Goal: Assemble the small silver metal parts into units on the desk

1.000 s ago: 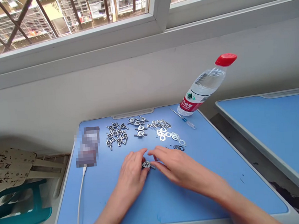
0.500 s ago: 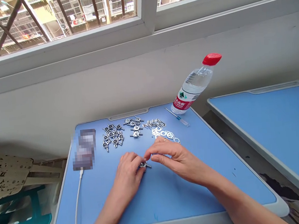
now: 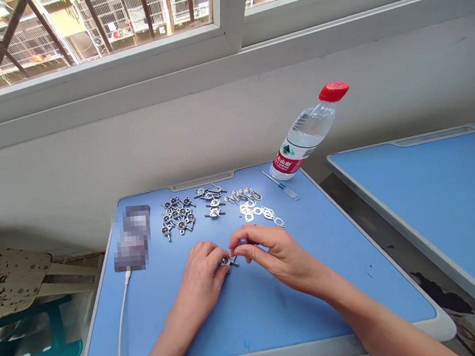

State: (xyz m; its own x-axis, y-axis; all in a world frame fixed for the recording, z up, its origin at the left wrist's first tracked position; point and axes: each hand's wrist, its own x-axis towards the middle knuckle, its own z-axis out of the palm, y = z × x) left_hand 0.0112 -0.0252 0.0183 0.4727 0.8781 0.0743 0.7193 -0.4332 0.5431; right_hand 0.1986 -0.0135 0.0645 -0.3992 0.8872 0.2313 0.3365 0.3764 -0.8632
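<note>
My left hand (image 3: 203,269) is closed on the tabletop, its thumb and forefinger gripping a small metal flange fitting (image 3: 226,261) with a stem that sticks out to the right. Just right of it, my right hand (image 3: 270,252) pinches with thumb and forefinger directly over the fitting. Something slim and pale shows between those fingers, too small to name. Beyond the hands lie several dark round metal fittings (image 3: 178,214), several flanged fittings (image 3: 215,204), a row of small metal pieces (image 3: 244,195) and flat white gasket-like plates (image 3: 267,214).
A water bottle (image 3: 300,143) with a red cap stands at the back right, beside a thin screwdriver (image 3: 281,184) with a clear handle. On the left lies a blurred phone (image 3: 132,238) with a white cable (image 3: 121,324). A second blue table (image 3: 431,184) is on the right.
My right hand's fingers have curled more tightly and tilted over the fitting. My left hand keeps its grip in nearly the same place. The view has shifted slightly.
</note>
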